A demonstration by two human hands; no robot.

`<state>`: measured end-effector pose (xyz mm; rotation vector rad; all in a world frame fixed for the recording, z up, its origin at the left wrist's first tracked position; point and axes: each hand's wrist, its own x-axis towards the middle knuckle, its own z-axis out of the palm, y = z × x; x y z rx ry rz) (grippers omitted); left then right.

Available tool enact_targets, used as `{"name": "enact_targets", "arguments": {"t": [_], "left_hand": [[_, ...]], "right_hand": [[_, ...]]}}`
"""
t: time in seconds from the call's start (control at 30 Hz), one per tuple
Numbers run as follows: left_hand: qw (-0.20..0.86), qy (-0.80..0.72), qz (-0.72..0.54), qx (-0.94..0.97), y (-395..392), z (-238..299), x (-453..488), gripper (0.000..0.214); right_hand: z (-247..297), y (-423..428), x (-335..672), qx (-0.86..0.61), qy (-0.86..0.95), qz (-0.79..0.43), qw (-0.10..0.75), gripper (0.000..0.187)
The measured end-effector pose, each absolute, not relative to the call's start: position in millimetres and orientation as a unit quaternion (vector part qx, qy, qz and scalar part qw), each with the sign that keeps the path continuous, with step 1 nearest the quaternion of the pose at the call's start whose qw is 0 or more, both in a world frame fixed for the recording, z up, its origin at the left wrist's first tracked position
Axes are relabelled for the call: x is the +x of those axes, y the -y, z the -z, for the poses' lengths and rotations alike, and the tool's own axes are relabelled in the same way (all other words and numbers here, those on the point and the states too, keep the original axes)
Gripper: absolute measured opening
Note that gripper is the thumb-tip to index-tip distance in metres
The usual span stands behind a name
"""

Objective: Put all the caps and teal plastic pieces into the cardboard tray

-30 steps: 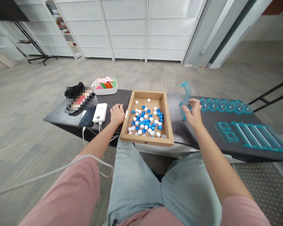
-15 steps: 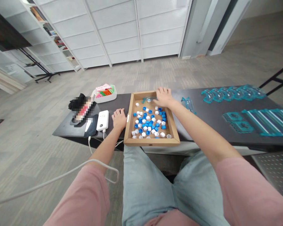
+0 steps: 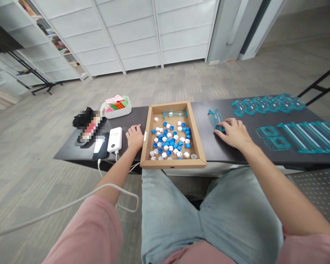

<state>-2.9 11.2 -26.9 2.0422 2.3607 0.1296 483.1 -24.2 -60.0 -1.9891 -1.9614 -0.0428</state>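
My left hand (image 3: 135, 136) lies flat on the dark table with its fingers spread, beside the left wall of a shallow cardboard box (image 3: 173, 164). It holds nothing. My right hand (image 3: 233, 133) is at the near end of a curved, clear teal plastic piece (image 3: 216, 116) lying right of the box. Thumb and fingers are apart around that end; whether they touch it is hard to tell. Blue and white small hexagonal pieces (image 3: 170, 142) are scattered in the box. A longer clear teal strip (image 3: 175, 114) lies across its far end.
Right on the table stand a row of curved teal pieces (image 3: 268, 105), two flat teal plates (image 3: 273, 138) and teal ribbed panels (image 3: 313, 135). Left are a white power bank (image 3: 115, 139) with a cable, a dark phone (image 3: 101, 147) and a white basket (image 3: 118, 113) of colourful items.
My right hand has left the far end of the box and moved right to the curved teal piece. The teal strip in the box now shows fully. My left hand stays put.
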Motion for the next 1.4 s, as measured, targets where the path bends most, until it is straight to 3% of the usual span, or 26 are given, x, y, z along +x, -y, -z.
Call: {"name": "enact_targets", "arguments": {"t": [0.3,0.4,0.53,0.63,0.97,1.07,1.23,1.4], "left_hand": [[0.022,-0.760,-0.028,0.649,-8.1,18.7,0.0,0.065],[0.017,-0.763,-0.027,0.646,-7.1,17.7,1.5,0.064],[0.005,-0.763,-0.032,0.645,-7.6,19.9,1.7,0.063],[0.006,-0.763,-0.035,0.645,-9.3,22.1,0.9,0.064],[0.004,-0.762,-0.034,0.647,-9.6,22.7,-0.3,0.065],[0.009,-0.764,-0.029,0.645,-8.8,19.6,0.7,0.065],[0.007,-0.761,-0.015,0.649,-4.9,14.5,2.7,0.065],[0.021,-0.754,-0.018,0.656,-4.5,13.3,2.6,0.071]], "right_hand": [[71.6,64.4,484.4,-0.713,0.650,-0.013,0.261,0.036],[76.5,61.2,489.0,-0.702,0.623,-0.029,0.343,0.027],[76.6,66.5,480.8,-0.652,0.565,-0.070,0.501,0.030],[59.7,82.1,453.5,-0.596,0.581,-0.099,0.545,0.029],[-10.8,101.8,339.9,-0.342,0.873,-0.138,0.318,0.011],[-11.5,97.4,333.7,-0.295,0.898,-0.155,0.287,0.018],[-13.0,111.0,376.6,-0.378,0.869,-0.129,0.292,0.032],[2.2,132.9,475.3,-0.587,0.760,-0.026,0.278,0.037]]}}
